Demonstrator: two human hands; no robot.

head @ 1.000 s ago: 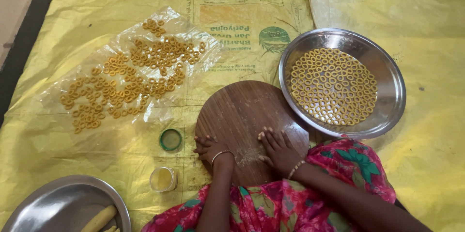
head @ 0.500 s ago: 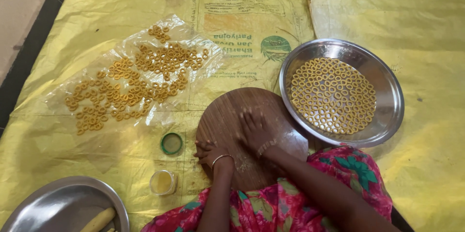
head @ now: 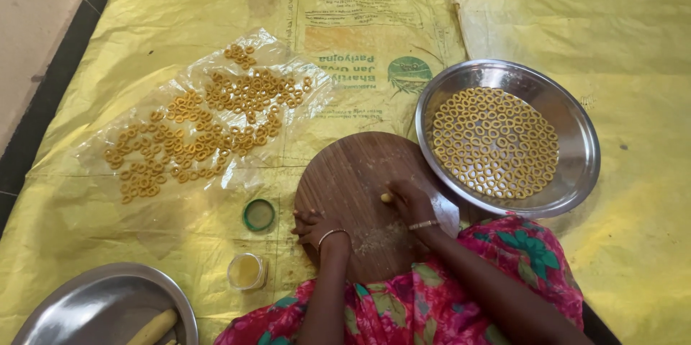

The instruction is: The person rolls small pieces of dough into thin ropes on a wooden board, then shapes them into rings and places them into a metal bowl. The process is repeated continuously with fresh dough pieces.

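A round wooden board [head: 353, 172] lies on the yellow sacking in front of my knees. My right hand [head: 412, 206] presses on the middle of the board, its fingertips closed on a small yellow dough piece [head: 386, 198]. My left hand [head: 312, 224] rests at the board's near left edge with its fingers curled, and nothing shows in it. Flour-like crumbs [head: 374, 237] lie on the board between my wrists. Both wrists wear thin bangles, and my pink patterned clothing covers the board's near edge.
A steel plate [head: 579, 132] of yellow dough rings touches the board's right side. A clear plastic sheet [head: 93, 147] with several rings lies to the left. A green lid [head: 259, 214] and small jar [head: 247, 271] stand by the board. Another steel plate [head: 79, 302] holds a dough roll [head: 152, 328].
My right hand slid forward and left over the board, then came back a little to the right, now with the dough piece at its fingertips. My left hand stayed put.
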